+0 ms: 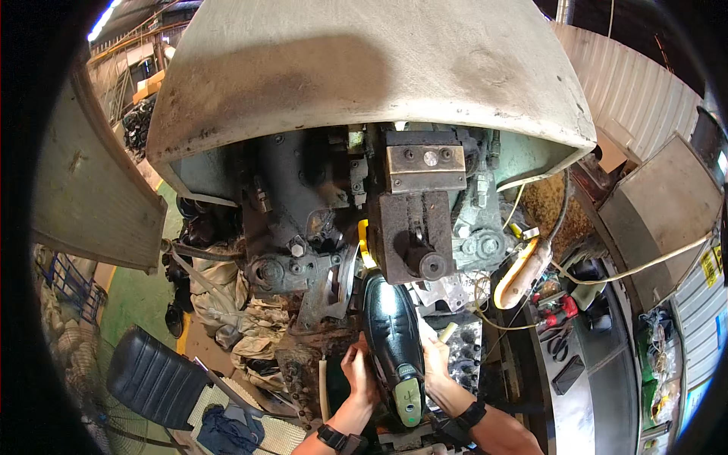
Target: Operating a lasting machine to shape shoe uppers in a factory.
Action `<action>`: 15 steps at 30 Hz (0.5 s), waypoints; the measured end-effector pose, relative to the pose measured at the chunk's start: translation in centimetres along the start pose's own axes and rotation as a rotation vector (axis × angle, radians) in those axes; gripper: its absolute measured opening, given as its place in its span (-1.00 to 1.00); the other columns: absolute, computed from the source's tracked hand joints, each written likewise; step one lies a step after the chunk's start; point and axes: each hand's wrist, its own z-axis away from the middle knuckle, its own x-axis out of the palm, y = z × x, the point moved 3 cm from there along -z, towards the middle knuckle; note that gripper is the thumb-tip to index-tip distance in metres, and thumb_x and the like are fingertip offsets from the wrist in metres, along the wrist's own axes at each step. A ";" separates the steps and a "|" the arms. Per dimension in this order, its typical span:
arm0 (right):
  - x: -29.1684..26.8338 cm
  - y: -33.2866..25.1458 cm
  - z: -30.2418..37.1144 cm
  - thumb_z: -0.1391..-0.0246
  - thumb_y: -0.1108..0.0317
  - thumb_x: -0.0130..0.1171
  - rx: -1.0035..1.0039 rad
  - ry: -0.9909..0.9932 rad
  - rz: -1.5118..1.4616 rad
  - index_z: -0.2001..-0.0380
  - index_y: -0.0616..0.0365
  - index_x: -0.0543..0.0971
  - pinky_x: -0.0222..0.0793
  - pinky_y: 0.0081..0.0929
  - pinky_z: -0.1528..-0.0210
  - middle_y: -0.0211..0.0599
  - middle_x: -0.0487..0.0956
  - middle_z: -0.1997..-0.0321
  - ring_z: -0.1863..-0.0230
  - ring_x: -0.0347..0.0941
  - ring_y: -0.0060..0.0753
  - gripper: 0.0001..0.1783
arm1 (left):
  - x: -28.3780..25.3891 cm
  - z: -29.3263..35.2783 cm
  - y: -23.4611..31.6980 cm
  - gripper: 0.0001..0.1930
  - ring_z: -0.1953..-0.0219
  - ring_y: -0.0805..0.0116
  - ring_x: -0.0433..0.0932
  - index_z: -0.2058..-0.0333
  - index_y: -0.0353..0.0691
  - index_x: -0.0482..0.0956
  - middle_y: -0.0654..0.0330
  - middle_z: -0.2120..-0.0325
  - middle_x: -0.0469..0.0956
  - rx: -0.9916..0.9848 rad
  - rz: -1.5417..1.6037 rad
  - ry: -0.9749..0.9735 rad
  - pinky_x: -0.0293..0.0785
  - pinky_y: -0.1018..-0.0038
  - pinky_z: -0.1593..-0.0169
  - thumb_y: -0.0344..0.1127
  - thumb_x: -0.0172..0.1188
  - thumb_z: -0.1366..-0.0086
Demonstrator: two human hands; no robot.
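A glossy black leather shoe upper [390, 322] is stretched over a pale green shoe last [408, 402], its toe pointing away from me. My left hand [360, 371] grips its left side and my right hand [434, 360] grips the right, both near the heel end. The toe reaches up under the dark metal head [417, 235] of a large machine. Just beyond the toe stands a yellow curved part [366, 244]. The shoe's underside is hidden from view. Each wrist wears a black band.
A big beige hood [364, 68] overhangs the machine. To the right hangs a yellow-and-white hand-held device [523, 273] on a cable, above a bench with scissors [560, 347] and a dark phone-like slab [569, 374]. Crumpled cloth [258, 334] and a black padded chair [155, 375] are at left.
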 end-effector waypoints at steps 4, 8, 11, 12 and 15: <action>-0.5 0.2 -0.2 -0.27 0.34 0.19 0.044 0.014 0.009 0.04 0.29 0.59 0.59 -0.56 0.29 -0.33 0.67 0.23 0.36 0.62 -0.53 -0.72 | -0.1 0.2 0.0 -0.70 0.18 0.42 0.55 0.34 -0.26 0.54 0.22 0.20 0.61 -0.077 0.031 -0.050 0.48 0.44 0.07 -0.14 0.13 -0.47; -6.0 -0.5 -2.5 -0.30 0.31 0.19 0.076 -0.097 0.274 -0.18 0.20 0.36 0.54 -0.51 0.38 -0.36 0.62 0.29 0.44 0.52 -0.44 -0.55 | -1.7 0.0 3.1 -0.70 0.22 0.48 0.52 0.31 -0.25 0.62 0.26 0.26 0.60 0.142 -0.468 0.007 0.45 0.51 0.10 -0.12 0.15 -0.46; -11.1 -5.7 -1.8 -0.32 0.33 0.13 -0.025 -0.009 0.489 -0.21 0.40 0.22 0.63 -0.38 0.26 0.04 0.63 0.22 0.29 0.66 -0.24 -0.46 | -13.0 -2.7 6.5 -0.76 0.23 0.26 0.66 0.13 -0.31 0.50 0.07 0.29 0.63 0.497 -0.259 0.205 0.61 0.33 0.11 -0.22 0.13 -0.45; -15.0 -7.0 -2.1 -0.34 0.36 0.08 -0.146 0.054 0.545 -0.39 0.25 -0.02 0.61 -0.41 0.25 0.03 0.63 0.18 0.34 0.62 -0.34 -0.29 | -16.8 -3.7 7.2 -0.76 0.30 0.32 0.63 0.11 -0.30 0.47 0.14 0.34 0.61 0.487 -0.329 0.413 0.58 0.41 0.17 -0.21 0.10 -0.47; -22.1 -5.7 -3.3 -0.29 0.44 0.12 0.006 0.302 0.573 -0.45 0.13 -0.17 0.57 -0.48 0.23 -0.13 0.59 0.19 0.29 0.56 -0.45 -0.14 | -41.4 -6.2 5.1 -0.72 0.52 0.42 0.42 0.29 -0.20 0.42 0.30 0.56 0.32 0.111 -0.510 0.501 0.33 0.38 0.45 -0.13 -0.03 -0.53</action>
